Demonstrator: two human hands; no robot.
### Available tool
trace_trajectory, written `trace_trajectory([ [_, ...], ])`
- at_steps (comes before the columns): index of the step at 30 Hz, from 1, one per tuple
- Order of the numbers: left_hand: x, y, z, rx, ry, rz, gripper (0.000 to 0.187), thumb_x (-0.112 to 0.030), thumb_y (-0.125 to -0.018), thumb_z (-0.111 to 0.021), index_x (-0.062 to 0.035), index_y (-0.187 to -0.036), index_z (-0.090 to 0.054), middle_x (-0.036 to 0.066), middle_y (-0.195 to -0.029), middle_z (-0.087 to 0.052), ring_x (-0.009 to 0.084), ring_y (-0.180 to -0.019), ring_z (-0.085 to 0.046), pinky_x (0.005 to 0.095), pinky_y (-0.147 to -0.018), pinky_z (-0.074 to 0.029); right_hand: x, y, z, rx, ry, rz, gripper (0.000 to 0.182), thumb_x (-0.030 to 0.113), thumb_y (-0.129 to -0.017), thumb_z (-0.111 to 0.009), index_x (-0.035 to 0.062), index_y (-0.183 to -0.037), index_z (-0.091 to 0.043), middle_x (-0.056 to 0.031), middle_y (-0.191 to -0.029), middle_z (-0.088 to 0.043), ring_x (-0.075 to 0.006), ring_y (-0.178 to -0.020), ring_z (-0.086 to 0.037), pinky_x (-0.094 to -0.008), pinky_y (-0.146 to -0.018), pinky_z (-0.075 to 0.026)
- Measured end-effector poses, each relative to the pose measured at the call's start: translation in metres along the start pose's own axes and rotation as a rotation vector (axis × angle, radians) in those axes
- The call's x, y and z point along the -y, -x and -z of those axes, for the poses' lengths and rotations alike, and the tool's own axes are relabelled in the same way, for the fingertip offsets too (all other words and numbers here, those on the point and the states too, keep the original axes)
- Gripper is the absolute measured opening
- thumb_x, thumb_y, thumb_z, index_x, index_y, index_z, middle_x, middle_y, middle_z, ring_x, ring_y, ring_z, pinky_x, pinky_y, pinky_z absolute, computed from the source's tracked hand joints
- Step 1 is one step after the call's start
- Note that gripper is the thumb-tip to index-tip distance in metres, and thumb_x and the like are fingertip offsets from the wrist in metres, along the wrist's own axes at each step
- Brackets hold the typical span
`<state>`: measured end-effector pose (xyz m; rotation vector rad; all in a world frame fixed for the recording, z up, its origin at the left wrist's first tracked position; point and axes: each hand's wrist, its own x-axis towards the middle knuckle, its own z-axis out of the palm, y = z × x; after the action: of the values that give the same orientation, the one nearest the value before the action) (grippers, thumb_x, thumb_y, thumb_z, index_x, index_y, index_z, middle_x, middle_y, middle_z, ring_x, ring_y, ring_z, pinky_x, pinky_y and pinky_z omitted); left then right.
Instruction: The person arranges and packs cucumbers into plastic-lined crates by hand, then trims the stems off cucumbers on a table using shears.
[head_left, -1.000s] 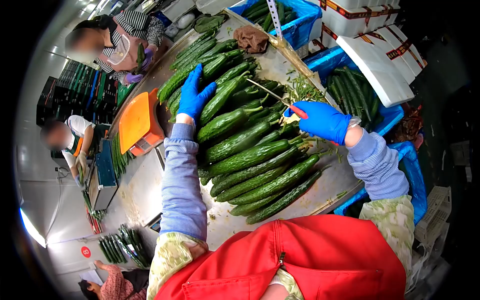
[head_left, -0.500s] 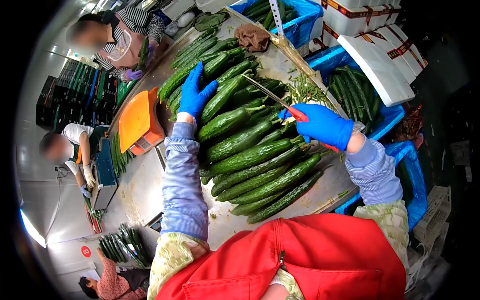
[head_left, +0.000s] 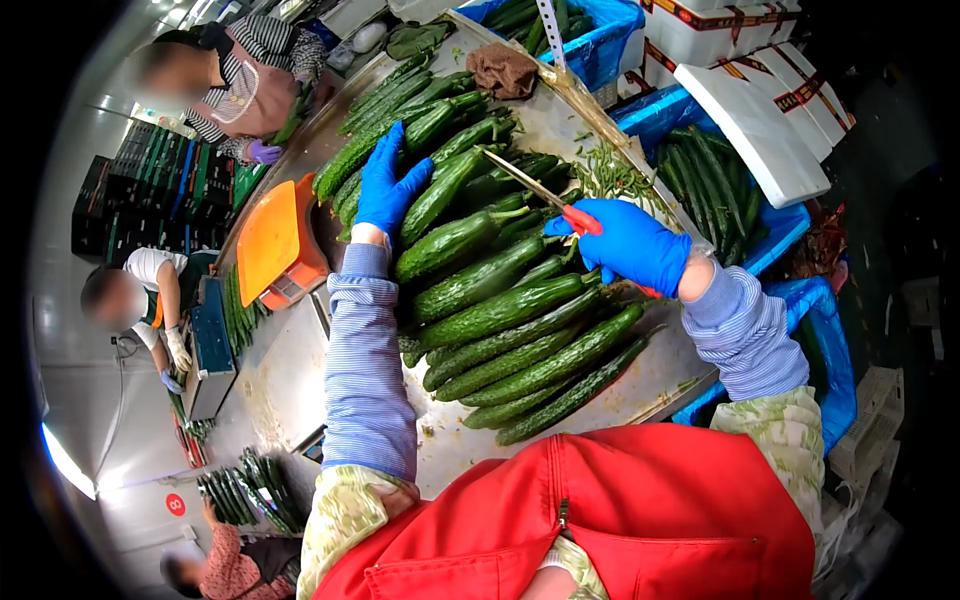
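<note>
Many dark green cucumbers [head_left: 500, 315] lie side by side in a heap on the metal table [head_left: 450, 465]. My left hand [head_left: 388, 190], in a blue glove, rests flat on the upper left of the heap, fingers stretched out and thumb apart. My right hand [head_left: 635, 245], also gloved in blue, is closed around red-handled scissors [head_left: 530, 182]. Their long blades point up and left over the stem ends of the cucumbers, and the fingers partly hide the handles. Small green trimmings [head_left: 610, 180] lie scattered beyond the right hand.
An orange scale [head_left: 275, 245] stands left of the heap. Blue-lined crates [head_left: 785, 240] with cucumbers line the right edge, near white foam boxes [head_left: 755, 130]. A brown cloth [head_left: 502, 72] lies at the far end. Co-workers [head_left: 250, 80] stand along the left side.
My right hand has shifted slightly left and down with the scissors. My left hand stays nearly in place on the cucumbers.
</note>
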<state>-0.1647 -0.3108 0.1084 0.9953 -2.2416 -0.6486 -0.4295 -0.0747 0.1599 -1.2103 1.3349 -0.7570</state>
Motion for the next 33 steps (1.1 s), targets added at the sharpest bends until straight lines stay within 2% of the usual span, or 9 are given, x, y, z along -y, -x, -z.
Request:
trace_trajectory([
  [3,0.002,0.0,0.0,-0.002,-0.001,0.0,0.074,-0.032,-0.08,-0.072,-0.0077,-0.141,-0.038,0.02,-0.14,-0.042,0.0321,-0.133,-0.037,0.0383,-0.109,-0.029,-0.006,0.018,0.002,0.074,-0.217,-0.142,0.041,0.009,-0.081,-0.05,0.0018,-0.122,-0.054,-0.0073,-0.074,-0.06,-0.0141,-0.058,-0.058,-0.0271,-0.053,-0.05],
  [4,0.0,0.001,0.0,-0.001,0.004,0.001,0.074,-0.033,-0.08,-0.072,-0.0078,-0.141,-0.038,0.021,-0.14,-0.042,0.0324,-0.133,-0.037,0.0384,-0.109,-0.029,-0.012,0.024,0.002,0.136,-0.304,-0.192,0.049,0.011,-0.083,-0.05,-0.0001,-0.13,-0.046,-0.0083,-0.074,-0.06,-0.0144,-0.059,-0.059,-0.0269,-0.056,-0.05],
  [5,-0.004,0.001,0.0,-0.001,0.01,0.001,0.074,-0.033,-0.08,-0.072,-0.008,-0.141,-0.038,0.021,-0.14,-0.042,0.0326,-0.133,-0.037,0.0386,-0.109,-0.029,-0.015,0.029,0.003,0.205,-0.323,-0.229,0.048,0.009,-0.082,-0.05,-0.0043,-0.129,-0.045,-0.0102,-0.074,-0.06,-0.0176,-0.061,-0.061,-0.0299,-0.057,-0.053],
  [7,-0.006,0.002,0.0,-0.003,0.002,0.008,0.074,-0.033,-0.08,-0.072,-0.0086,-0.141,-0.038,0.021,-0.14,-0.042,0.0332,-0.132,-0.037,0.0389,-0.109,-0.029,-0.008,0.037,0.004,0.244,-0.305,-0.269,0.051,0.009,-0.083,-0.05,-0.0056,-0.131,-0.043,-0.0105,-0.074,-0.06,-0.0179,-0.061,-0.061,-0.03,-0.058,-0.053],
  [10,-0.004,0.001,0.0,-0.009,-0.032,0.011,0.074,-0.035,-0.08,-0.072,-0.0099,-0.141,-0.038,0.022,-0.14,-0.042,0.0342,-0.132,-0.037,0.0394,-0.109,-0.03,-0.009,0.031,0.006,0.238,-0.339,-0.275,0.042,0.011,-0.084,-0.051,-0.0068,-0.123,-0.048,-0.0107,-0.073,-0.06,-0.0181,-0.062,-0.062,-0.0306,-0.057,-0.054],
  [13,0.001,0.001,0.0,-0.012,-0.043,0.003,0.075,-0.036,-0.08,-0.072,-0.0111,-0.141,-0.038,0.023,-0.14,-0.042,0.0354,-0.132,-0.037,0.0401,-0.109,-0.03,-0.003,0.021,0.004,0.256,-0.296,-0.326,0.044,0.012,-0.086,-0.052,-0.0039,-0.126,-0.047,-0.0092,-0.077,-0.062,-0.016,-0.064,-0.063,-0.0277,-0.06,-0.054],
  [19,0.001,0.001,0.0,-0.018,-0.074,0.0,0.076,-0.04,-0.079,-0.071,-0.0117,-0.142,-0.038,0.024,-0.14,-0.041,0.0367,-0.132,-0.036,0.0411,-0.109,-0.029,-0.002,0.008,0.001,0.231,-0.281,-0.331,0.027,0.012,-0.086,-0.052,-0.0024,-0.109,-0.053,-0.0104,-0.076,-0.062,-0.0166,-0.061,-0.063,-0.0286,-0.056,-0.054],
  [29,0.001,0.0,-0.001,-0.022,-0.034,-0.005,0.074,-0.035,-0.08,-0.072,-0.0084,-0.141,-0.039,0.021,-0.14,-0.043,0.0334,-0.131,-0.038,0.0393,-0.109,-0.029,-0.014,0.005,-0.011,0.091,-0.169,-0.254,0.024,0.013,-0.087,-0.051,0.0014,-0.106,-0.057,-0.0054,-0.072,-0.058,-0.0125,-0.054,-0.055,-0.0261,-0.049,-0.049],
  [33,-0.001,0.001,-0.001,-0.018,0.029,-0.013,0.071,-0.029,-0.081,-0.072,-0.007,-0.14,-0.04,0.019,-0.14,-0.043,0.0309,-0.13,-0.04,0.0373,-0.109,-0.03,-0.017,0.008,0.014,0.026,-0.282,-0.161,0.023,0.014,-0.086,-0.052,0.001,-0.104,-0.059,-0.0045,-0.07,-0.057,-0.0111,-0.054,-0.055,-0.0236,-0.049,-0.049],
])
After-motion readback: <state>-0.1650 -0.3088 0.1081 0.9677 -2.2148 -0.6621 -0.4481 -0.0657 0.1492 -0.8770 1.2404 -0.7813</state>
